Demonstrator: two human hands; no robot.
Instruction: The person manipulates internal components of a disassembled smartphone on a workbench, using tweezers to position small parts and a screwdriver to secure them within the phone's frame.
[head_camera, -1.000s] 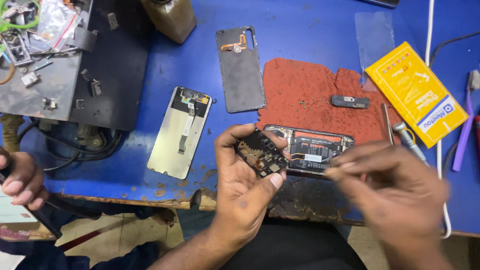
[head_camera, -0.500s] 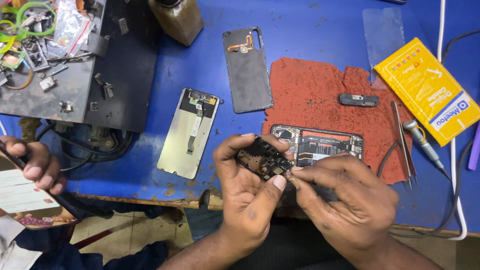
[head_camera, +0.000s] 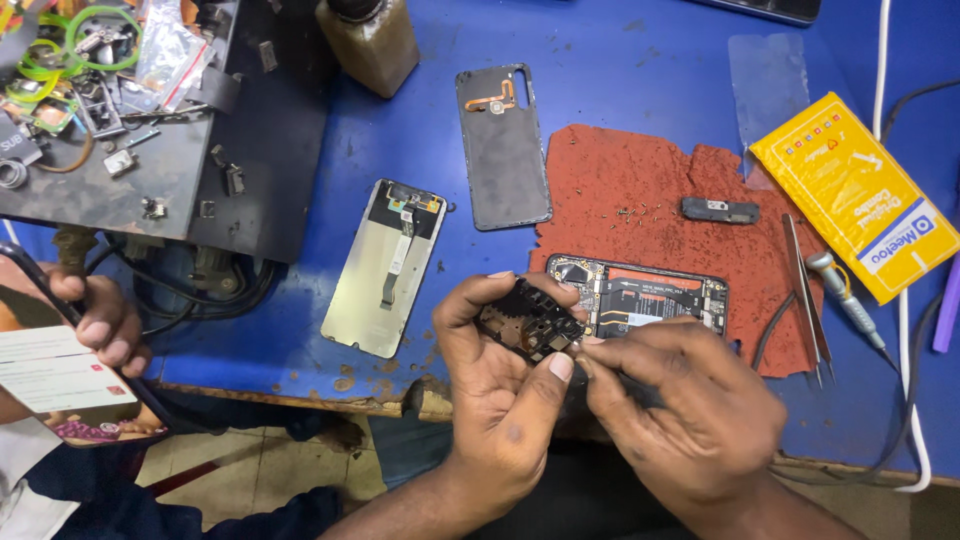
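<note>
My left hand (head_camera: 495, 385) grips a small black plastic phone cover piece (head_camera: 528, 322) near the table's front edge. My right hand (head_camera: 690, 410) pinches a thin dark tool against the right end of that piece. Just behind both hands lies an opened phone body (head_camera: 650, 298) with its circuit board showing, on a red mat (head_camera: 650, 190). A detached screen panel (head_camera: 385, 265) lies face down to the left. A dark back cover (head_camera: 503, 145) lies further back.
Tweezers (head_camera: 805, 295), a small screwdriver (head_camera: 845, 295) and a yellow packet (head_camera: 865, 195) lie right. A small black part (head_camera: 720, 210) and tiny screws sit on the mat. A brown bottle (head_camera: 368, 40) stands behind. Another person's hand (head_camera: 100, 320) holds a phone at left.
My right hand has closed in on the black piece from the right, now touching its end with the tool. The view has shifted slightly; the other person's hand stays at left.
</note>
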